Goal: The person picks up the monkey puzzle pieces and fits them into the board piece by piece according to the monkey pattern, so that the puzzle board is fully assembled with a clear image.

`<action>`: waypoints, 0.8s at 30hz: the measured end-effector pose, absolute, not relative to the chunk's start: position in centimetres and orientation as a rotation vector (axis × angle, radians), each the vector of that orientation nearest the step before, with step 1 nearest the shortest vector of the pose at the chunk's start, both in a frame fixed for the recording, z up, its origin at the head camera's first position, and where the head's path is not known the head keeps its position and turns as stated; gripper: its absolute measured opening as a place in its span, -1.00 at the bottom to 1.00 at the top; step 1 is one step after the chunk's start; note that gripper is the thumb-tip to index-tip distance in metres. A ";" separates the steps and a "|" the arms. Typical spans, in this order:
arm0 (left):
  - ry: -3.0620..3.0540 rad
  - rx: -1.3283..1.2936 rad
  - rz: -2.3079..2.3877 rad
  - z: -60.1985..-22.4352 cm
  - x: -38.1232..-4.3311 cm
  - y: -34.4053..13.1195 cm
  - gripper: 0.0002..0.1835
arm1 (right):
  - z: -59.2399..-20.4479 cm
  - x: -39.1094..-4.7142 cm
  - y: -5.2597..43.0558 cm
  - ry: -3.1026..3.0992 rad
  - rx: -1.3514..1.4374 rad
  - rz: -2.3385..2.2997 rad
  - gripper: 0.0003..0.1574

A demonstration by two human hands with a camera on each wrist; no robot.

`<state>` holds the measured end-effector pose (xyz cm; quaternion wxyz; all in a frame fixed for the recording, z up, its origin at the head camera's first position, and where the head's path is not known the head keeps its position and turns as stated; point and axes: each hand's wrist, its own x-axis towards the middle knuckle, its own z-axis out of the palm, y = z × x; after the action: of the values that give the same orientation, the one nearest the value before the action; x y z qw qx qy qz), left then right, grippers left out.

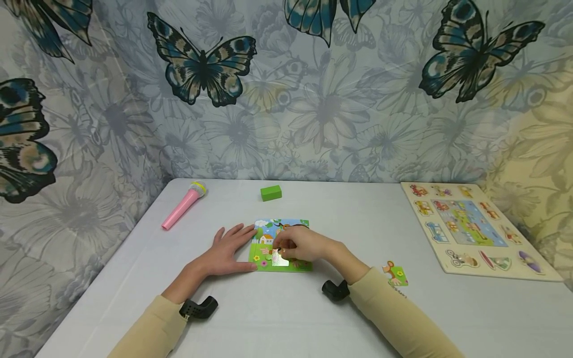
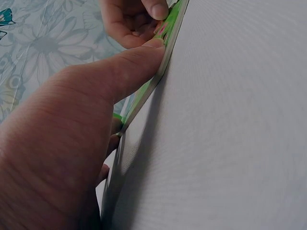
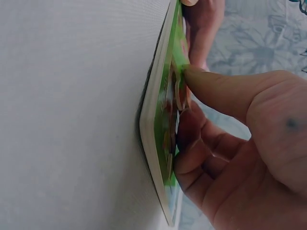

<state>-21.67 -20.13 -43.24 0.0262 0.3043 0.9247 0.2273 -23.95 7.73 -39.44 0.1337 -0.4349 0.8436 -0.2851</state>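
Observation:
A small, brightly printed picture puzzle board (image 1: 268,267) lies flat on the table, with a pale bare recess near its middle front. My left hand (image 1: 229,251) rests at its left edge, fingers spread, the thumb and fingertips touching the board. Over the board, my right hand (image 1: 309,242) pinches a small puzzle piece (image 3: 180,93) between thumb and fingers; the right wrist view has it tilted against the board's surface. Most of that piece's picture is hidden by the fingers. A loose puzzle piece (image 1: 397,274), green with a brown animal, lies beside my right forearm.
A pink toy microphone (image 1: 182,208) lies at the back left. Behind the board sits a green block (image 1: 271,193). At the right is a large cream puzzle board (image 1: 452,262) with several pictured pieces. Patterned fabric (image 1: 322,114) hangs along the table's back edge.

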 end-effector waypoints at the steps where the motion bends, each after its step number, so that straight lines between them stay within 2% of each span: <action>1: 2.857 0.941 0.701 -43.3 -21.7 -20.1 0.00 | -39.5 -24.0 7.7 2.448 -1.266 -0.814 -0.78; 12: 2.845 0.941 0.705 -43.2 -21.7 -20.1 0.00 | -39.5 -23.8 7.7 2.464 -1.275 -0.763 -0.73; 24: 2.852 0.936 0.694 -43.1 -21.7 -20.0 0.00 | -39.5 -23.5 7.7 2.465 -1.223 -0.767 -0.79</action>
<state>-21.67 -20.01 -43.08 0.0302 0.3036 0.9253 0.2253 -23.47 7.68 -39.49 0.1420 -0.4237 0.8542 -0.2658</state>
